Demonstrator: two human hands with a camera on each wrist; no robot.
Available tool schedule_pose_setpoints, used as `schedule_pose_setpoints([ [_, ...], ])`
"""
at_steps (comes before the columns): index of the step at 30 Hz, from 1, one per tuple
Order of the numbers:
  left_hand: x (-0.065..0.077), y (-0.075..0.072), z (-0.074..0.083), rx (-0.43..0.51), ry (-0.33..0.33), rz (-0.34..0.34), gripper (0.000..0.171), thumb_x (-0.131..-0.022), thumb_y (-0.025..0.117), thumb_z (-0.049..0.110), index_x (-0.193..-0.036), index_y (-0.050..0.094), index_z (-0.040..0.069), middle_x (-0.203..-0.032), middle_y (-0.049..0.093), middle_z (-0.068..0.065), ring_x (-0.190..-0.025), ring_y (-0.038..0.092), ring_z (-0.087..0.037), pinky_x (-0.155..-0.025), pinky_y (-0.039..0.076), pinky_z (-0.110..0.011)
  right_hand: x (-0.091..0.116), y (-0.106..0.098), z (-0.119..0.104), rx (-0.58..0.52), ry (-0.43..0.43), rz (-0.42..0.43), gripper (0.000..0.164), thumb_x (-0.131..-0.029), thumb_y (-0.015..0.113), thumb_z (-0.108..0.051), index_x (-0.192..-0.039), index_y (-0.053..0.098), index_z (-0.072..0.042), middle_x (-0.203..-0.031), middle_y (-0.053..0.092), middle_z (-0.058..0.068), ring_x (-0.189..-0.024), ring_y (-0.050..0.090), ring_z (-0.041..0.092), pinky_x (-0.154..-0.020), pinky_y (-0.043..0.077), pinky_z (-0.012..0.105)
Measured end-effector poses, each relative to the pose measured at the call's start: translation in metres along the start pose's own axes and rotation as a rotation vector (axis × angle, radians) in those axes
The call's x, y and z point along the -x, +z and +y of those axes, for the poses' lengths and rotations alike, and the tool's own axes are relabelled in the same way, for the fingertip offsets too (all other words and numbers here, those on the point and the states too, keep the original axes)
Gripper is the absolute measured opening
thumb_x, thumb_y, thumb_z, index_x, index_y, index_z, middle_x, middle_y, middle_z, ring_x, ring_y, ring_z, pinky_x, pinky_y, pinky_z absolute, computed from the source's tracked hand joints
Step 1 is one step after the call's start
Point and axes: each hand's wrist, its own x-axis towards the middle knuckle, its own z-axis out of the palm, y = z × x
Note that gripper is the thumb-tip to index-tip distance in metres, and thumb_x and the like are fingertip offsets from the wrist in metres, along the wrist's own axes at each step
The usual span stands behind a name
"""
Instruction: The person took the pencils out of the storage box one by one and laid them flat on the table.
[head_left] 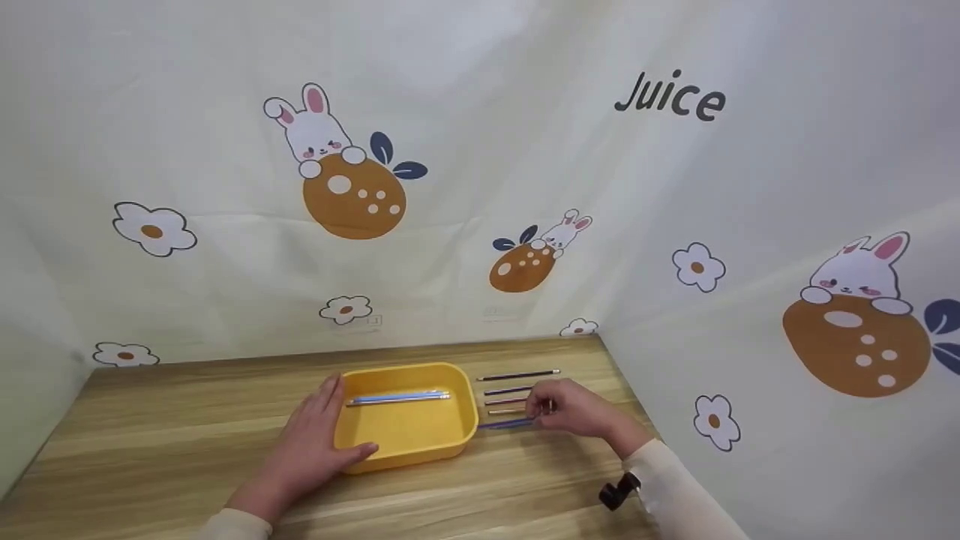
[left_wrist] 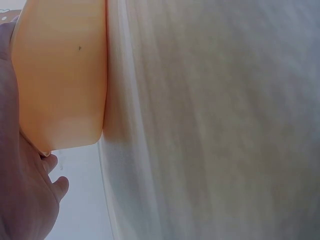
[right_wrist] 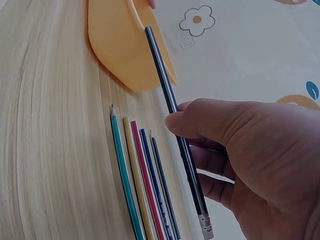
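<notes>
Box point(head_left: 409, 431): stood on table point(head_left: 172, 435); smooth, yellow, shallow, rounded at corners.
Held pencil point(right_wrist: 160, 67): straight, slim, dark with lengthwise stripes, pale-banded at one end; was pinched between thumb and fingers of right hand point(head_left: 574, 409).
Row point(right_wrist: 145, 170): lay on table right of box; numbered five pencils, roughly parallel, coloured teal, yellow, red, blue and dark.
Box pencils point(head_left: 399, 397): lay close together on box floor, toward far side; light blue.
Left hand point(head_left: 315, 431): was spread against left side of box, with thumb over near rim.
Head view: alone showed box pencils.
Left wrist view: showed dark speck point(left_wrist: 80, 48) on outer box wall.
Right wrist view: showed held pencil at length; was hard to make out from head.
Obstruction: in head view, covered by right hand, several right ends of row.
Wall sheet point(head_left: 465, 112): hung behind table and at right; pale, creased, printed with rabbits and flowers.
</notes>
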Motion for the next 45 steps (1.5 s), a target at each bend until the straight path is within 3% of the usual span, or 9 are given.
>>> schedule_pose_setpoints([
  [13,0.000,-0.001,-0.001,-0.003,-0.002,-0.008,0.128,-0.092,0.074,0.076,-0.174,0.019,-0.005,-0.182,0.015,-0.026,-0.165,0.020,-0.050,-0.132,0.017,-0.069,0.014,-0.002,0.015,0.039,0.043,0.026,0.016,-0.094,0.081,0.002,-0.099,0.081,-0.013,-0.095,0.073,-0.008,-0.086,0.063,0.006,-0.077,0.056,0.026],
  [23,-0.001,0.002,-0.002,0.001,0.012,0.009,0.126,-0.092,0.077,0.074,-0.173,0.022,-0.006,-0.181,0.019,-0.027,-0.165,0.022,-0.051,-0.132,0.018,-0.071,0.018,0.005,0.028,0.028,-0.009,0.035,0.016,-0.093,0.081,0.007,-0.098,0.081,-0.008,-0.094,0.075,-0.002,-0.085,0.062,0.004,-0.074,0.056,0.025],
  [33,-0.001,0.002,-0.002,-0.003,0.003,0.001,0.126,-0.092,0.076,0.075,-0.173,0.023,-0.006,-0.181,0.018,-0.026,-0.165,0.021,-0.050,-0.132,0.017,-0.070,0.023,0.019,0.038,0.015,0.024,0.065,0.013,-0.092,0.082,0.008,-0.097,0.080,-0.003,-0.097,0.077,0.003,-0.090,0.063,0.006,-0.080,0.055,0.024],
  [45,-0.001,0.000,-0.001,-0.007,-0.003,0.003,0.127,-0.091,0.076,0.076,-0.173,0.023,-0.005,-0.181,0.018,-0.026,-0.165,0.023,-0.050,-0.131,0.020,-0.070,0.022,0.029,0.045,0.047,0.087,0.101,0.017,-0.092,0.082,0.008,-0.099,0.081,-0.007,-0.101,0.076,-0.001,-0.095,0.066,0.009,-0.084,0.057,0.028],
])
